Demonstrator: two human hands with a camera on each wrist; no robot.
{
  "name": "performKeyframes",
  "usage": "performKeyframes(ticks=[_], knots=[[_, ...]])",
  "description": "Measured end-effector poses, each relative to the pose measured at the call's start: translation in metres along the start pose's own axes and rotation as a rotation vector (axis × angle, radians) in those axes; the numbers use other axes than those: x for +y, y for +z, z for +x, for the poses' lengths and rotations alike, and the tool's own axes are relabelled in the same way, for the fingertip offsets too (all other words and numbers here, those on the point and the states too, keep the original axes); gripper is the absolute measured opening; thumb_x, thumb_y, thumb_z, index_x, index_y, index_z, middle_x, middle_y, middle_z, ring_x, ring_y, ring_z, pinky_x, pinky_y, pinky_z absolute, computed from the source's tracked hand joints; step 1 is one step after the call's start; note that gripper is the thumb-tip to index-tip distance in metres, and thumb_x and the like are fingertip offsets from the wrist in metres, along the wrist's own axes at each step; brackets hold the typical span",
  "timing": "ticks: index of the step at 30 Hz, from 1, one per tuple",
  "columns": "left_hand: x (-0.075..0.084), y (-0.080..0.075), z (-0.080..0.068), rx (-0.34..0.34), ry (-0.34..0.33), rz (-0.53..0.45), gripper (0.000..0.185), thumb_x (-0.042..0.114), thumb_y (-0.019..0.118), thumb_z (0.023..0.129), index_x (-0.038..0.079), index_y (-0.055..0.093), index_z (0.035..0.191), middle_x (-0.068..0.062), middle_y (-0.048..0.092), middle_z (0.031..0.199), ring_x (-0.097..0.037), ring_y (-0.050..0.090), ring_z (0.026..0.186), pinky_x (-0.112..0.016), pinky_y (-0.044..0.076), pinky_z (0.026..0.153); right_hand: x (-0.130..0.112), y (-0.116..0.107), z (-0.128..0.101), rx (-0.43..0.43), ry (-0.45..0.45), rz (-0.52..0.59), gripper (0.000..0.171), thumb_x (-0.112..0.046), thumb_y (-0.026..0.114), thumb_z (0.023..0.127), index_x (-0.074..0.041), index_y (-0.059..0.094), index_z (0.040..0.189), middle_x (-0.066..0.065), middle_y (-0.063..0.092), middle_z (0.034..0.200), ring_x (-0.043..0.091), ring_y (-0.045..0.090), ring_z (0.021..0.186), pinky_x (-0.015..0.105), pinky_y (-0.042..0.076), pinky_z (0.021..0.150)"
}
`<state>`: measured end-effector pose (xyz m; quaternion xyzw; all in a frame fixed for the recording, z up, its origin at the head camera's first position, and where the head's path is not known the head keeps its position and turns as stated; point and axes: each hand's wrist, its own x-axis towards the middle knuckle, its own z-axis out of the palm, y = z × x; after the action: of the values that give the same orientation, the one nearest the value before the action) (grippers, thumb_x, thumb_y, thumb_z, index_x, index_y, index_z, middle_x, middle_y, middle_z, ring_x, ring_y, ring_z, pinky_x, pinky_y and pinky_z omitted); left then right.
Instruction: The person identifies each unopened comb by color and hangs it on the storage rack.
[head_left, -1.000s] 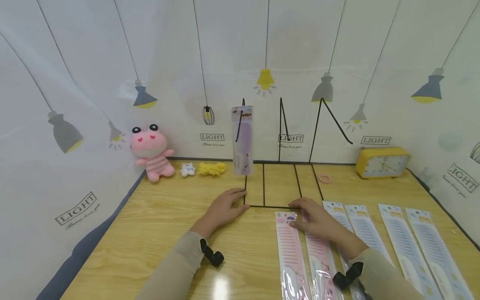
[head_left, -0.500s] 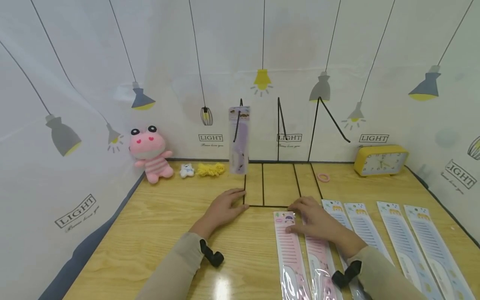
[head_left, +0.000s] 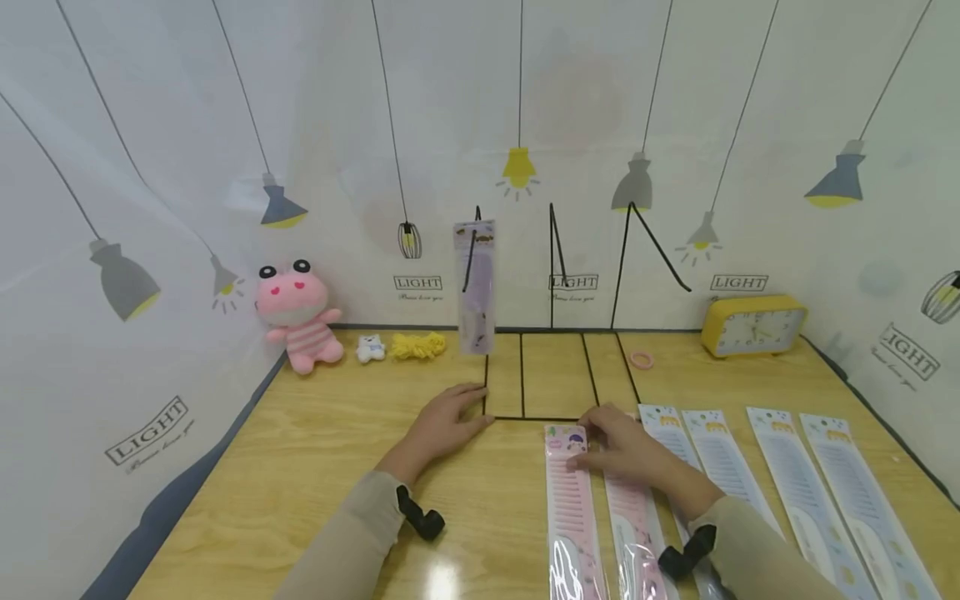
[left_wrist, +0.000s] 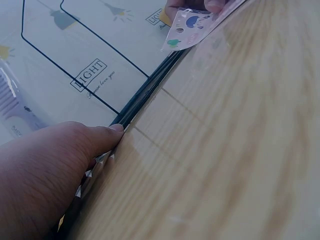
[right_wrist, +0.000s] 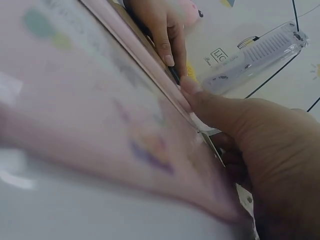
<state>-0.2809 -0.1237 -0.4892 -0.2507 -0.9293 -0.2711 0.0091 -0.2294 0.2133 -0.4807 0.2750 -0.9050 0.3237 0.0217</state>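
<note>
Thumb and fingers of my right hand (head_left: pixel 626 446) pinch the top end of a pink comb in a clear plastic package (head_left: pixel 572 508). In the left wrist view that package's printed top (left_wrist: pixel 192 27) is tipped up off the table. My left hand (head_left: pixel 442 425) touches the front left corner of a black wire rack (head_left: pixel 551 418), fingers fairly straight along its wires. A packaged purple comb (head_left: pixel 476 292) hangs from the rack's left hook. The middle (head_left: pixel 558 246) and right hooks (head_left: pixel 660 242) carry nothing. A second packaged pink comb (head_left: pixel 637 533) lies partly under my right hand.
Several packaged blue combs (head_left: pixel 802 492) lie on the right of the wooden table (head_left: pixel 300 483). Along the back wall are a pink plush toy (head_left: pixel 300 317), a small white bear (head_left: pixel 371 348), yellow yarn (head_left: pixel 418 346), a pink ring (head_left: pixel 641 360) and a yellow clock (head_left: pixel 753 327).
My right thumb has moved slightly down the front of the left pink comb's package, and its fingers have come in at the top edge. The left hand stays at the rack's corner.
</note>
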Motion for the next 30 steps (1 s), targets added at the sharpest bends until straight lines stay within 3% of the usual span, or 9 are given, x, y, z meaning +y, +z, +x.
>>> performKeyframes(ticks=[7, 12, 15, 22, 30], knots=[[-0.001, 0.001, -0.003, 0.005, -0.001, 0.003, 0.060, 0.050, 0.057, 0.100, 0.019, 0.049, 0.151, 0.001, 0.042, 0.157, -0.025, 0.036, 0.145, -0.047, 0.031, 0.118, 0.006, 0.005, -0.002, 0.086, -0.063, 0.083, 0.022, -0.032, 0.077, 0.091, -0.019, 0.067, 0.106, -0.009, 0.060, 0.098, 0.010, 0.056, 0.089, 0.029, 0.052, 0.079], [-0.002, 0.003, -0.004, 0.006, 0.003, -0.004, 0.060, 0.050, 0.057, 0.101, 0.018, 0.050, 0.151, 0.000, 0.042, 0.156, -0.026, 0.037, 0.145, -0.048, 0.032, 0.118, 0.002, 0.006, -0.002, 0.151, 0.020, 0.234, 0.016, -0.033, 0.076, 0.092, -0.024, 0.069, 0.103, -0.009, 0.067, 0.090, 0.012, 0.063, 0.080, 0.026, 0.054, 0.070], [-0.002, 0.003, -0.004, 0.001, 0.001, -0.004, 0.061, 0.051, 0.057, 0.100, 0.019, 0.049, 0.151, 0.001, 0.042, 0.157, -0.025, 0.037, 0.144, -0.048, 0.032, 0.118, -0.001, 0.004, -0.002, 0.194, 0.100, 0.315, 0.017, -0.035, 0.076, 0.091, -0.023, 0.070, 0.100, -0.007, 0.071, 0.087, 0.014, 0.064, 0.076, 0.026, 0.053, 0.067], [-0.002, 0.001, -0.003, 0.013, 0.000, 0.003, 0.060, 0.050, 0.057, 0.100, 0.020, 0.049, 0.151, 0.002, 0.043, 0.156, -0.023, 0.037, 0.145, -0.046, 0.031, 0.118, -0.006, -0.004, 0.002, 0.243, 0.254, 0.479, 0.028, -0.040, 0.076, 0.090, -0.015, 0.071, 0.102, -0.001, 0.075, 0.091, 0.022, 0.069, 0.083, 0.029, 0.054, 0.077], [-0.002, 0.001, 0.000, 0.009, 0.005, 0.007, 0.060, 0.051, 0.057, 0.100, 0.020, 0.049, 0.151, 0.003, 0.042, 0.156, -0.022, 0.037, 0.145, -0.044, 0.031, 0.118, -0.011, -0.011, 0.004, 0.314, 0.321, 0.635, 0.038, -0.034, 0.075, 0.092, -0.002, 0.069, 0.113, 0.006, 0.074, 0.097, 0.017, 0.068, 0.086, 0.028, 0.058, 0.077]])
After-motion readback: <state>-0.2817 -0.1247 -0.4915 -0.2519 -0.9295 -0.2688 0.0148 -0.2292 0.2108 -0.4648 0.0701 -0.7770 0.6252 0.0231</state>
